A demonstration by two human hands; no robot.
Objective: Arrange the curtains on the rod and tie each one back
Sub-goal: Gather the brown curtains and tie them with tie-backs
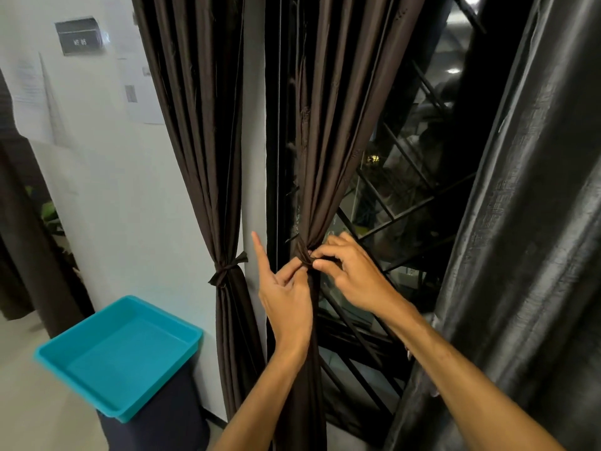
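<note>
Two dark brown curtains hang in front of me. The left curtain (201, 141) is gathered by a knotted brown tie-back (227, 270). The middle curtain (328, 125) is bunched at waist height, where a brown tie-back (300, 252) wraps it. My left hand (286, 294) pinches this tie from the left, its index finger pointing up. My right hand (351, 275) pinches the same tie from the right with thumb and fingers. The rod is out of view.
A shiny black curtain (527, 222) fills the right side. A window with a black diagonal grille (406, 203) lies behind the middle curtain. A turquoise tray (117, 356) sits on a dark stand at lower left, by a white wall (130, 190) with papers.
</note>
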